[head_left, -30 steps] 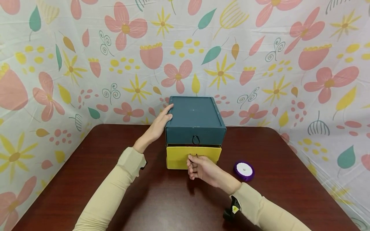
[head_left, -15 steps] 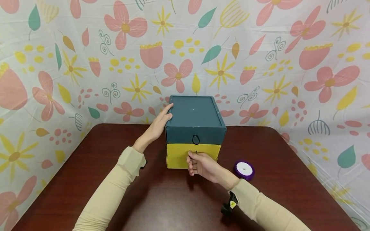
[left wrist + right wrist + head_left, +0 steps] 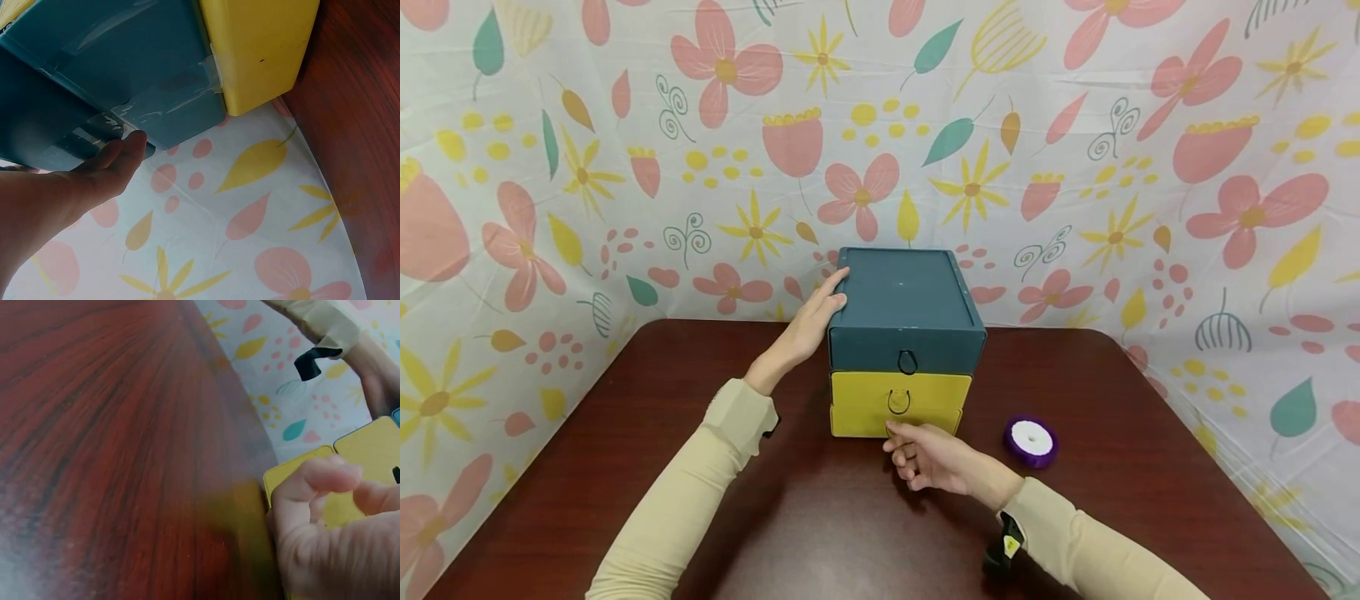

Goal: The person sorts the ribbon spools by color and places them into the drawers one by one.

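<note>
A stack of drawers stands on the table, with a blue drawer box (image 3: 906,287) above yellow drawer fronts (image 3: 857,392). My left hand (image 3: 808,325) rests against the blue box's left side, fingers at its top edge; the left wrist view shows these fingers (image 3: 128,153) touching the blue wall. My right hand (image 3: 936,458) is at the lower yellow front, its fingers loosely bent. A gap shows between thumb and index finger in the right wrist view. Above that hand, a black loop handle (image 3: 898,402) hangs free on the upper yellow front. Another black loop (image 3: 907,362) hangs on the blue front.
A purple ribbon roll (image 3: 1032,441) with a white core lies on the dark wooden table (image 3: 760,517), to the right of the drawers. A flower-patterned cloth (image 3: 1075,125) hangs behind the table.
The upper yellow drawer has slid in, closing the gap beneath the blue box. My right hand has let go of its black loop and dropped to the lower front. My left hand stays put.
</note>
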{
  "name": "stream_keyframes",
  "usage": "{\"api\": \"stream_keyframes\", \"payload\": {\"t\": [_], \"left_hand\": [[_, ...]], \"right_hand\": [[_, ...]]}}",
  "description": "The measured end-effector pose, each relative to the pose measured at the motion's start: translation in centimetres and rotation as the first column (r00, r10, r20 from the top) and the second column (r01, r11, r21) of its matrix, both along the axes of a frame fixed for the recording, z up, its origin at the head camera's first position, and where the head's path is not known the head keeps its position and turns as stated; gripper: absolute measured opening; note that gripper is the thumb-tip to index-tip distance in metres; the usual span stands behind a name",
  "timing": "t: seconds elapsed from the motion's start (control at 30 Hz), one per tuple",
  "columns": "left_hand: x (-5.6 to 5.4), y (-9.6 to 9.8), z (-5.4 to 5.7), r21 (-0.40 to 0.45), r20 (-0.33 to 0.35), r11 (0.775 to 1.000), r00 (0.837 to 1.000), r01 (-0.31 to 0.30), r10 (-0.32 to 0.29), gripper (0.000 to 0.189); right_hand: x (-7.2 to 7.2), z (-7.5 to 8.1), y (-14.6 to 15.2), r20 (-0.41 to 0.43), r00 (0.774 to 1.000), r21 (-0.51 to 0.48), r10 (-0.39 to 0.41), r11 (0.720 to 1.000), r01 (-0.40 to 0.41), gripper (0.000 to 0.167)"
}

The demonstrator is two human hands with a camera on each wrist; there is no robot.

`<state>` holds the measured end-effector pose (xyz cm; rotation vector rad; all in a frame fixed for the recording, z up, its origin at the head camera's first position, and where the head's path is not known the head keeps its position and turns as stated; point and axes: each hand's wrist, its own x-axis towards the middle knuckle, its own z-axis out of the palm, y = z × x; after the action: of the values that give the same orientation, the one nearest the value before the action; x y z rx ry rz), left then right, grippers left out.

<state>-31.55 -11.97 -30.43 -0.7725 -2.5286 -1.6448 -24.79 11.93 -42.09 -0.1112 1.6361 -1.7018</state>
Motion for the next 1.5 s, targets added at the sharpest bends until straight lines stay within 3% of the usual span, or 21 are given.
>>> {"api": "stream_keyframes", "payload": {"t": [0.13,0.23,0.4,0.57,0.87,1.5], "left_hand": [[1.7,0.3,1.7,-0.014,0.018,1.0,1.0,0.004,-0.004,0.055],[2.2,0.4,2.1,-0.025,0.019,1.0,1.0,0.0,0.001,0.055],[2.3,0.5,2.2,-0.023,0.01,1.0,1.0,-0.001,0.001,0.055],[2.0,0.5,1.9,-0.01,0.023,1.0,1.0,0.012,-0.012,0.055],[-0.9,0.2,-0.8,0.012,0.006,1.0,1.0,0.006,-0.006,0.055],[-0.9,-0.1,-1.1,0.002,-0.009,1.0,1.0,-0.014,0.014,0.055]], "right_hand": [[-0.1,-0.3,-0.1,0.02,0.999,0.067,-0.045,0.997,0.044,0.041],[-0.3,-0.5,-0.2,0.037,0.998,0.063,-0.045,0.997,0.043,0.043],[-0.9,-0.7,-0.3,0.096,0.994,-0.112,-0.048,0.992,0.059,0.039],[-1.1,-1.1,-0.5,0.156,0.987,-0.262,-0.033,0.962,0.073,0.03],[-0.3,-1.4,-0.5,0.137,0.989,-0.275,-0.054,0.957,0.091,0.025],[3.2,-1.7,-0.1,0.136,0.991,-0.258,0.01,0.966,0.025,0.023]]}}
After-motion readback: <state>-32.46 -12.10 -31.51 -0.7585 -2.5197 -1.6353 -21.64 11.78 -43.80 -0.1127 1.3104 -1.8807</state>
